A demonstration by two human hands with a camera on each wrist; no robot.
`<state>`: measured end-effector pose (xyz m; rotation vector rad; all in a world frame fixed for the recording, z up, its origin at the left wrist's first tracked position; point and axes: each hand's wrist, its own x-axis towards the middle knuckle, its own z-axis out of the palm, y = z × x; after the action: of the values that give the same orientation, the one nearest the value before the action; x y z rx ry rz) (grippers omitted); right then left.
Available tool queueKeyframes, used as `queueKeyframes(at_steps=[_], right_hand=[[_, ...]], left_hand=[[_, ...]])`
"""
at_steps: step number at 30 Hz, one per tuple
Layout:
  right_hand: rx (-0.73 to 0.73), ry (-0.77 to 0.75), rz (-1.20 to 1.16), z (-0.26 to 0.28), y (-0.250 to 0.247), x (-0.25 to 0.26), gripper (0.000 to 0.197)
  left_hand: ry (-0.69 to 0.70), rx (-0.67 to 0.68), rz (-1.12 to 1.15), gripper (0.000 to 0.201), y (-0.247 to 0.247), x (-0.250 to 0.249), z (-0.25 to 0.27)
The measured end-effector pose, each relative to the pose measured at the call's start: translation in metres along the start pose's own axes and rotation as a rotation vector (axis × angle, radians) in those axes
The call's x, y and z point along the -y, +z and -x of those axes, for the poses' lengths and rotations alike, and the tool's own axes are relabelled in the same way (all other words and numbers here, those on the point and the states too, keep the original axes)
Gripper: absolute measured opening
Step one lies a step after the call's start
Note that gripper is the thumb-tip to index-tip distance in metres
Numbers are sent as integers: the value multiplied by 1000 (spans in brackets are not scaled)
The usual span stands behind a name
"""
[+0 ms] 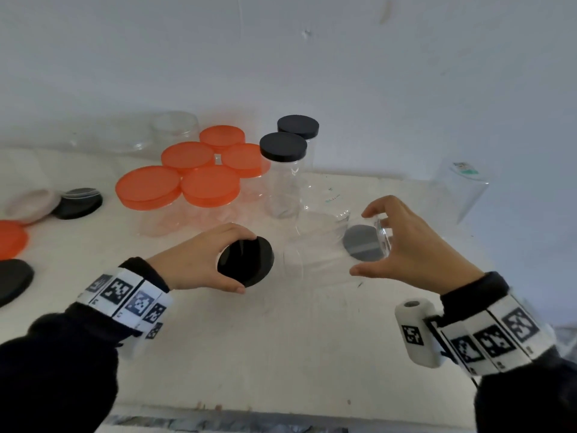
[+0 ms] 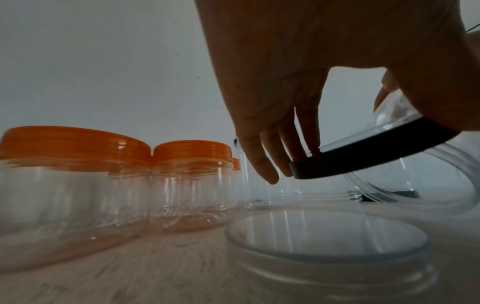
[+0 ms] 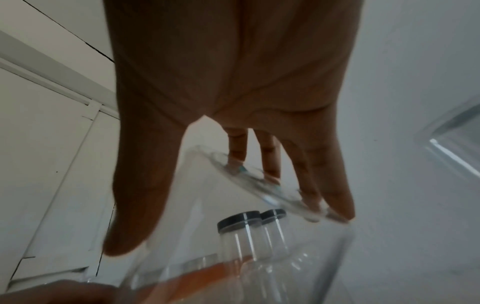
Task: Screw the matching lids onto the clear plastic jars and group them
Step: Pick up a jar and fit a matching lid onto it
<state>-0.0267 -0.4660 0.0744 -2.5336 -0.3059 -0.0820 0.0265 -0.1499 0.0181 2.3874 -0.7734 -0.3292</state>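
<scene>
Above the white bench [image 1: 281,339], the left hand [image 1: 193,260] grips a black lid [image 1: 245,262] by its rim, just beside the open mouth of a clear jar [image 1: 318,245] lying sideways. The right hand [image 1: 415,245] clasps that jar's base (fingertips [image 3: 337,205] curled around it). Behind stand five orange-lidded jars [image 1: 210,185] and two black-lidded jars [image 1: 283,151].

I see a black lid [image 1: 245,263] of smooth plastic with a glossy face, lower centre. The jar [image 1: 324,245] beside it is clear, shiny plastic, catching highlights. Upper left, the orange lids [image 1: 187,176] look translucent, glossy plastic. The tabletop [image 1: 281,339] reads matt, pale and scuffed. My cuffs [image 1: 143,270] at the lower corners look like dark, soft knitted cloth.
</scene>
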Motion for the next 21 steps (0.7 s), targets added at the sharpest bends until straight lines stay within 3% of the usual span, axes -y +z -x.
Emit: queueKeyframes(at_steps=[7, 17, 21], right_hand=[[13, 6, -21, -6, 17, -7, 74], [-38, 83, -54, -7, 42, -19, 59], [-47, 107, -89, -8, 44, -25, 64]], left_hand=[[-69, -129, 59, 88, -7, 10, 11], [-126, -165, 83, 90, -5, 17, 17], [-124, -177, 81, 89, -5, 15, 15]])
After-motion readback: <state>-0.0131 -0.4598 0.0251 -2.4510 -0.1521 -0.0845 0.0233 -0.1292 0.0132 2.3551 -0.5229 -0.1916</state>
